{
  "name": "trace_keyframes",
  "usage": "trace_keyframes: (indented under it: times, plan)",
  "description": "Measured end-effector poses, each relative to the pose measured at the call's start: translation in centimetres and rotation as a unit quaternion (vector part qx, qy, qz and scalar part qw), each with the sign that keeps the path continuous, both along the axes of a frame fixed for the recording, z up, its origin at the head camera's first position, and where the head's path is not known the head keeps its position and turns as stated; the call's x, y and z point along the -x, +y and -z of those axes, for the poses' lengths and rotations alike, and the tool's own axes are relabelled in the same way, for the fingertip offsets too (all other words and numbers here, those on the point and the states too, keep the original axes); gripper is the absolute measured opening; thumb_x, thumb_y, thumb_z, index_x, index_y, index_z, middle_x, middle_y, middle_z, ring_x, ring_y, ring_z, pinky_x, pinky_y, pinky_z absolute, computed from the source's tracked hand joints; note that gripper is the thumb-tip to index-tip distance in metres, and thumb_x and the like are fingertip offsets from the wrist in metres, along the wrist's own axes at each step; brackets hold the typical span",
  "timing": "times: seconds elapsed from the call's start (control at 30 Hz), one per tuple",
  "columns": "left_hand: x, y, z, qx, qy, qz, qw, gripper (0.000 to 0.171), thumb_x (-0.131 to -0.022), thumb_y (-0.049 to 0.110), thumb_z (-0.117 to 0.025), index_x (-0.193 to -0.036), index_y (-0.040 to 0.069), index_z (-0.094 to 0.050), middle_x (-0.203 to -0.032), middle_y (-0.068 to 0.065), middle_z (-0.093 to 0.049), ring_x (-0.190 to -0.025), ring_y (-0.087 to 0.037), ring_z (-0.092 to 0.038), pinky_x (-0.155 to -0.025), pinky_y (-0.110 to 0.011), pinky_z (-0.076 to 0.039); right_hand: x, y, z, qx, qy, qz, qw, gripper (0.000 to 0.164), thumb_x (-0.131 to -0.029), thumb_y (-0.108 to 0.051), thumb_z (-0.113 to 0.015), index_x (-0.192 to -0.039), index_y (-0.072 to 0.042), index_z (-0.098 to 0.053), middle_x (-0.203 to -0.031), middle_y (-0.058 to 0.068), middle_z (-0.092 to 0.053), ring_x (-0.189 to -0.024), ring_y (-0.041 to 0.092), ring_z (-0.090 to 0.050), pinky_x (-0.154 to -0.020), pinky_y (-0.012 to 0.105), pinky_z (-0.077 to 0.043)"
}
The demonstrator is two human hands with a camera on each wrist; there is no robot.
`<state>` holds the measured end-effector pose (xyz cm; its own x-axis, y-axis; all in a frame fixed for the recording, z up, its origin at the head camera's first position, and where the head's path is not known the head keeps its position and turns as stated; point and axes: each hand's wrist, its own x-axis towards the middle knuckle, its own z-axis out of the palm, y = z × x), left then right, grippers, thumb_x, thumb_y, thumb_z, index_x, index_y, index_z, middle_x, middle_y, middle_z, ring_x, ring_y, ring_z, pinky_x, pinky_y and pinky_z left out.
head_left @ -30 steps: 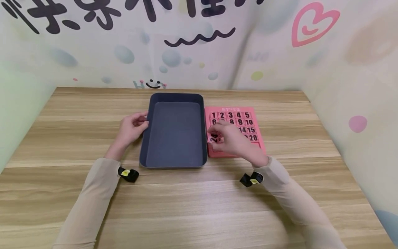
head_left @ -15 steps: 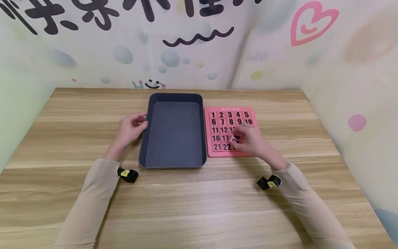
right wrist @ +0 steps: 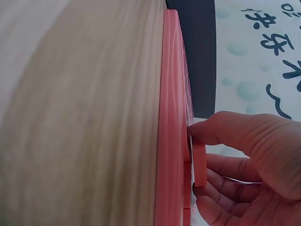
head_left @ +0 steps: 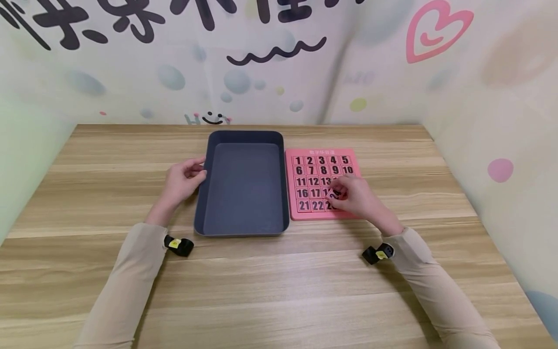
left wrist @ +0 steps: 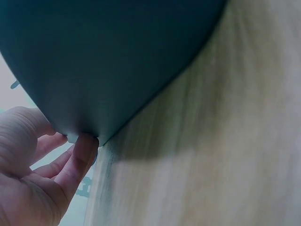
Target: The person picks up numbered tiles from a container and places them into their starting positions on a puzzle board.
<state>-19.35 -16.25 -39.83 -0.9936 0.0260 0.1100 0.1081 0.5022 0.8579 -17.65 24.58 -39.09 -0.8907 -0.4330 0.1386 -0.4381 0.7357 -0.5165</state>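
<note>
My right hand [head_left: 358, 198] pinches a small pink number tile [head_left: 333, 194] between thumb and fingers, low over the pink number puzzle board [head_left: 321, 152]. From the side, in the right wrist view, the tile [right wrist: 200, 162] stands just off the board's face, close to or touching it. Numbers up to 22 show in rows; my fingers hide part of the right side and the lower right corner. At the dark blue tray [head_left: 244, 194], my left hand [head_left: 180, 180] touches the outer left wall with loosely bent fingers. Its fingertips [left wrist: 86, 141] meet the wall near a corner.
The tray stands close to the board's left side, on a wood-grain table [head_left: 261, 291]. A patterned wall covering [head_left: 370, 72] rises behind the table's back edge and on the right. Each wrist carries a black camera strap [head_left: 178, 245].
My right hand has moved right with the tile, from the board's left edge to above its lower right part, turning it slightly. The left hand stays at the tray.
</note>
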Motion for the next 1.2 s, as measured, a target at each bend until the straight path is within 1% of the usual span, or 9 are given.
trace_keyframes:
  times: [0.17, 0.27, 0.37, 0.47, 0.6, 0.67, 0.9, 1.03, 1.2]
  plan:
    - [0.0, 0.1, -0.1, 0.003, 0.001, -0.002, 1.0000, 0.036, -0.089, 0.000, -0.056, -0.124, -0.009, -0.055, -0.107, -0.030, -0.061, -0.081, -0.007, -0.057, -0.070, -0.005, -0.043, 0.1, 0.3, -0.1, -0.001, -0.008, -0.014, 1.000, 0.029, -0.074, -0.009, -0.078, -0.095, 0.005, -0.064, -0.083, 0.012, -0.061, -0.075, 0.024, -0.057, -0.068, 0.036, -0.052]
    - [0.0, 0.1, -0.1, 0.003, -0.002, -0.001, 1.0000, 0.037, -0.089, -0.001, -0.056, -0.124, -0.009, -0.054, -0.108, -0.030, -0.061, -0.079, -0.003, -0.056, -0.070, -0.005, -0.043, 0.0, 0.7, -0.3, -0.015, -0.020, -0.038, 0.999, 0.036, -0.073, -0.010, -0.079, -0.102, 0.005, -0.064, -0.090, 0.013, -0.060, -0.078, 0.023, -0.055, -0.071, 0.035, -0.050]
    - [0.0, 0.1, -0.2, 0.001, -0.003, -0.001, 1.0000, 0.037, -0.089, -0.002, -0.056, -0.124, -0.009, -0.054, -0.108, -0.031, -0.061, -0.077, 0.002, -0.052, -0.070, -0.005, -0.043, 0.0, 1.2, -0.7, -0.029, -0.035, -0.065, 0.997, 0.043, -0.071, -0.007, -0.079, -0.109, 0.005, -0.063, -0.097, 0.014, -0.057, -0.082, 0.023, -0.056, -0.074, 0.035, -0.052]
    - [0.1, 0.1, -0.2, 0.001, 0.001, -0.001, 1.0000, 0.036, -0.088, -0.002, -0.056, -0.124, -0.009, -0.054, -0.107, -0.031, -0.061, -0.077, 0.000, -0.054, -0.070, -0.005, -0.043, 0.0, 1.5, -1.0, -0.039, -0.037, -0.083, 0.995, 0.042, -0.071, 0.000, -0.075, -0.111, 0.006, -0.062, -0.098, 0.015, -0.056, -0.083, 0.024, -0.056, -0.074, 0.035, -0.053]
    - [0.1, 0.1, -0.2, 0.001, 0.005, -0.001, 1.0000, 0.036, -0.088, -0.002, -0.056, -0.123, -0.010, -0.055, -0.107, -0.031, -0.061, -0.081, -0.008, -0.057, -0.070, -0.005, -0.043, 0.1, 1.6, -1.1, -0.043, -0.034, -0.087, 0.995, 0.034, -0.074, 0.004, -0.071, -0.106, 0.007, -0.063, -0.093, 0.014, -0.057, -0.080, 0.024, -0.055, -0.072, 0.036, -0.051]
    - [0.1, 0.2, -0.2, 0.003, 0.004, -0.001, 1.0000, 0.036, -0.088, -0.002, -0.056, -0.123, -0.009, -0.055, -0.107, -0.030, -0.061, -0.081, -0.008, -0.057, -0.070, -0.005, -0.043, 0.1, 1.6, -1.2, -0.042, -0.035, -0.085, 0.995, 0.030, -0.075, 0.003, -0.071, -0.103, 0.006, -0.063, -0.092, 0.013, -0.057, -0.079, 0.024, -0.055, -0.071, 0.036, -0.051]
    - [0.0, 0.2, -0.3, -0.003, -0.010, 0.000, 0.9999, 0.037, -0.089, -0.001, -0.056, -0.125, -0.009, -0.054, -0.110, -0.030, -0.060, -0.080, -0.003, -0.054, -0.070, -0.005, -0.043, -0.2, 2.3, -1.5, -0.052, -0.024, -0.072, 0.996, 0.024, -0.069, 0.001, -0.075, -0.089, 0.003, -0.063, -0.079, 0.008, -0.058, -0.073, 0.020, -0.054, -0.066, 0.033, -0.049]
    - [-0.1, 0.1, -0.3, -0.006, -0.008, 0.002, 0.9999, 0.037, -0.089, -0.001, -0.055, -0.125, -0.009, -0.053, -0.110, -0.031, -0.060, -0.080, -0.003, -0.054, -0.070, -0.005, -0.043, -0.6, 2.8, -1.9, -0.059, -0.037, -0.066, 0.995, 0.023, -0.065, -0.001, -0.077, -0.083, -0.001, -0.063, -0.072, 0.004, -0.055, -0.068, 0.017, -0.050, -0.061, 0.029, -0.046]
    - [-0.1, 0.1, -0.3, 0.000, -0.012, -0.001, 0.9999, 0.037, -0.089, 0.000, -0.055, -0.125, -0.009, -0.053, -0.110, -0.030, -0.060, -0.082, -0.007, -0.055, -0.070, -0.005, -0.043, -0.8, 3.1, -2.1, -0.079, -0.051, -0.071, 0.993, 0.026, -0.062, -0.007, -0.082, -0.079, -0.003, -0.063, -0.068, 0.001, -0.054, -0.065, 0.015, -0.048, -0.059, 0.026, -0.045]
